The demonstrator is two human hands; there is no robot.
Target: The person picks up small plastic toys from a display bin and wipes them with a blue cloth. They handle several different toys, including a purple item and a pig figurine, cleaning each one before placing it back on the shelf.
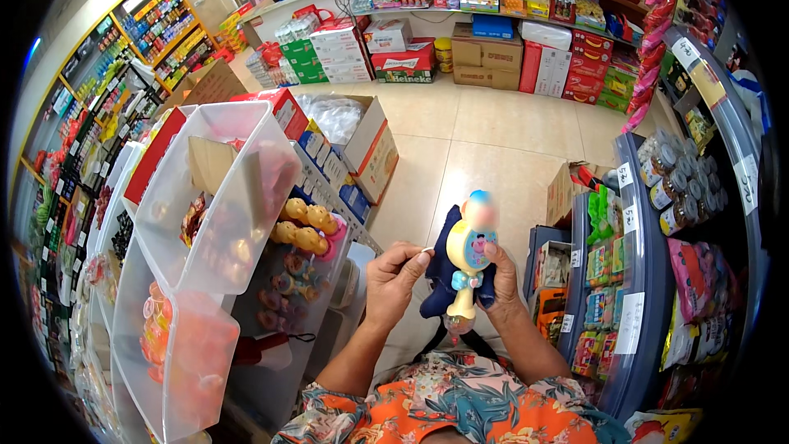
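Observation:
My right hand [506,280] grips a pale yellow plastic toy wand [459,246] and the dark blue cloth [441,277] behind it. The toy has a blue top, a pink and blue picture on its round body, a light blue bow and a clear ball at its lower end. Part of its head is blurred. My left hand [394,283] pinches the left edge of the cloth between thumb and forefinger. A small white bit shows at those fingertips; I cannot tell what it is.
Clear plastic bins [216,197] stand close on my left, beside yellow toys [305,225] in a lower bin. An open carton [363,135] stands ahead on the tiled floor [487,135]. Blue shelving [638,320] with sweets and jars [672,185] rises on my right. Stacked cartons [487,55] line the counter.

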